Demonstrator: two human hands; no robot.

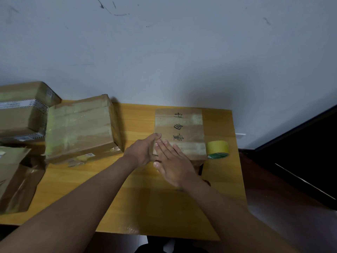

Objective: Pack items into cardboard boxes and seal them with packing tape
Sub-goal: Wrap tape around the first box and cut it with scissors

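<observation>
A closed cardboard box (184, 128) with black handwritten characters and tape strips across its top stands on the wooden table (127, 189). My left hand (141, 152) lies against the box's near left corner, fingers straight along its side. My right hand (173, 161) rests flat on the top of that same corner, fingers straight and spread. A roll of yellow packing tape (218, 149) lies on the table, touching the box's right side.
A large taped cardboard box (80, 128) sits at the table's left. More boxes (20, 110) are stacked behind it, and another (14, 179) sits at the near left. A wall runs behind the table. Dark floor lies to the right.
</observation>
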